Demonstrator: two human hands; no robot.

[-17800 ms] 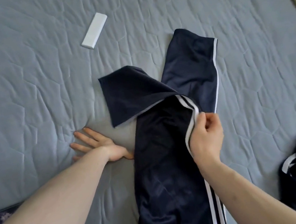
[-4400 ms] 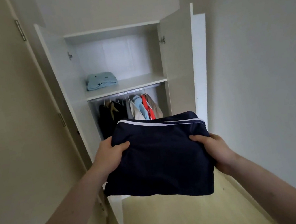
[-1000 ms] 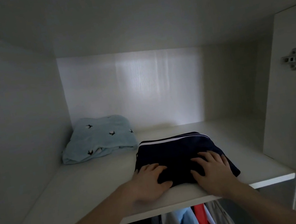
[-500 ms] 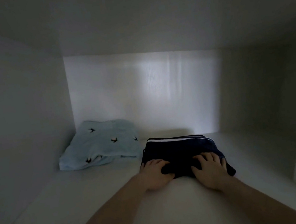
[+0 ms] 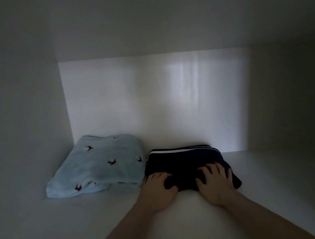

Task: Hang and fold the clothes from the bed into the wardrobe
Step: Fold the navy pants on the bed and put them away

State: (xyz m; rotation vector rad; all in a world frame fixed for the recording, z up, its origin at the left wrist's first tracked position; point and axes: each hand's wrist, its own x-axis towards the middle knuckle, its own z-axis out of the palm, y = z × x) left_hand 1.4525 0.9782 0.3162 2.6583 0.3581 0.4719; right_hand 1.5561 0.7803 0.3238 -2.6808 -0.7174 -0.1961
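The view looked into a dim white wardrobe compartment, with only the back panel (image 5: 157,107) catching a pale patch of light. On the shelf (image 5: 46,228) lay 2 folded garments side by side. The navy folded trousers (image 5: 183,158), with white stripes running along their far edge, sat toward the back of the shelf, close to the back panel and just right of centre. Both hands rested on the near part of this bundle. The left hand (image 5: 158,188) lay at the bundle's left front corner, its fingers bent down over the dark cloth and the thumb side hidden in shadow. The right hand (image 5: 215,182) lay on the right front part, fingers spread apart and laid flat on the fabric, pressing on it rather than pinching. Whether the left hand truly gripped a fold or only pressed on it could not be told in the poor light. Both bare forearms reached in from the lower edge of the view.

Just left of the trousers, a light blue folded garment (image 5: 98,165) printed with small dark bird shapes sat in the rear left corner, its right edge touching or nearly touching the navy bundle.
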